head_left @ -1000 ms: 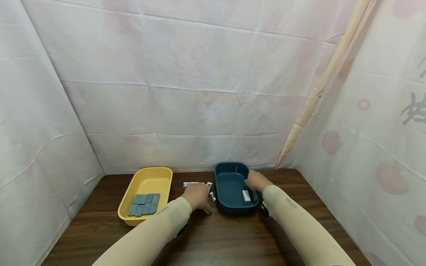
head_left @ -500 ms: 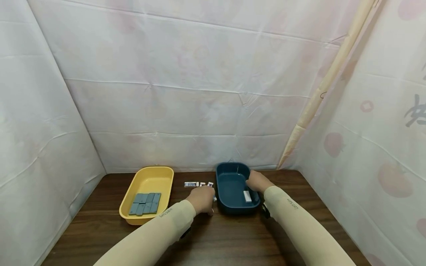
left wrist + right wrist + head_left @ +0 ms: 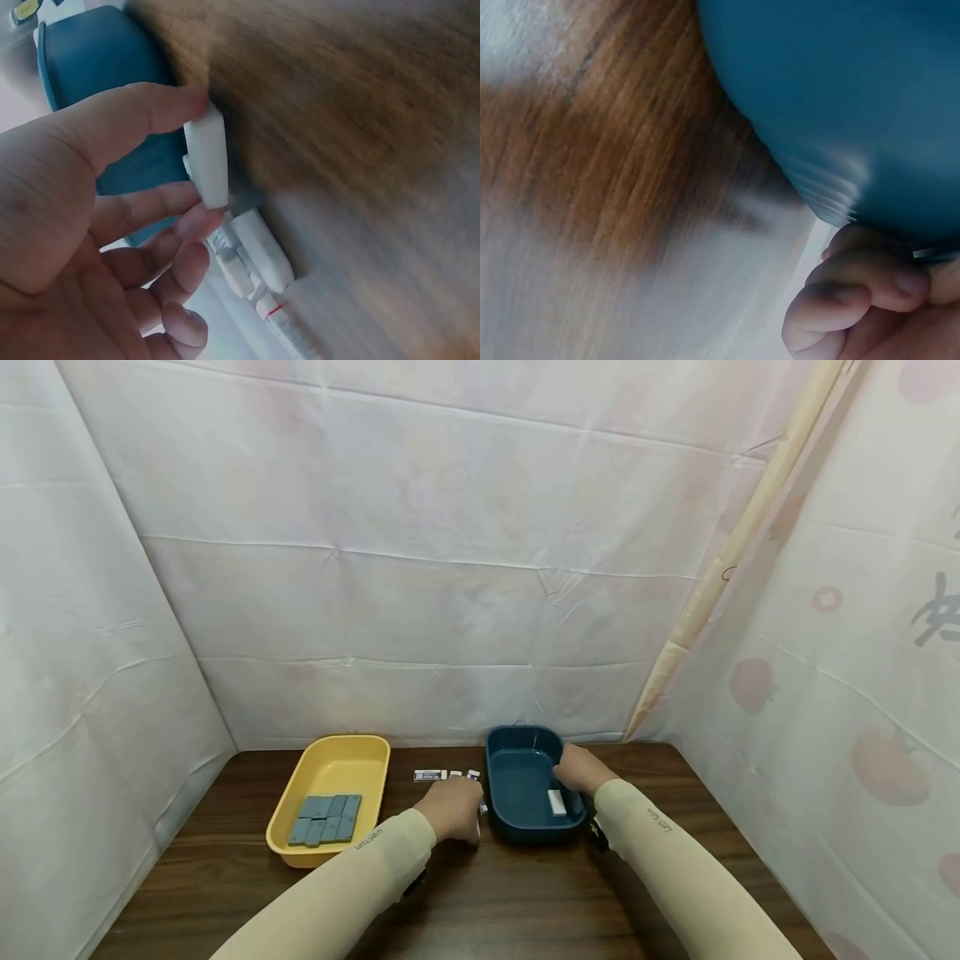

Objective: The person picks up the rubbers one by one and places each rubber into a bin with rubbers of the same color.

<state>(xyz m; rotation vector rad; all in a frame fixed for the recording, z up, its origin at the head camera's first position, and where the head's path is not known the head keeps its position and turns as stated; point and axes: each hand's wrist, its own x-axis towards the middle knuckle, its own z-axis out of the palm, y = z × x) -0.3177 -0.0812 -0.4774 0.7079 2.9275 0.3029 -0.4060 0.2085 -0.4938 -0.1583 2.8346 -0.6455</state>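
My left hand (image 3: 452, 810) is low over the table, left of the blue bin. Its thumb and fingertips pinch a white eraser (image 3: 208, 161) by its ends, as the left wrist view shows. Beyond those fingers lie several more erasers (image 3: 262, 251), some with printed sleeves. The other fingers of that hand are loosely bent. My right hand (image 3: 581, 768) grips the right rim of the blue bin (image 3: 519, 781), its fingers (image 3: 832, 307) curled at the edge. Inside the bin lies one white eraser (image 3: 556, 802).
On the left stands a yellow bin (image 3: 348, 768) with several grey-blue blocks (image 3: 324, 820) laid side by side. A row of sleeved erasers (image 3: 430, 775) lies on the wooden table (image 3: 517, 902) between the bins. A white cloth wall (image 3: 420, 610) rises behind.
My left hand has shifted slightly right and toward me, and its spread thumb has drawn in. More of the erasers behind it show. The right hand stays on the bin's rim.
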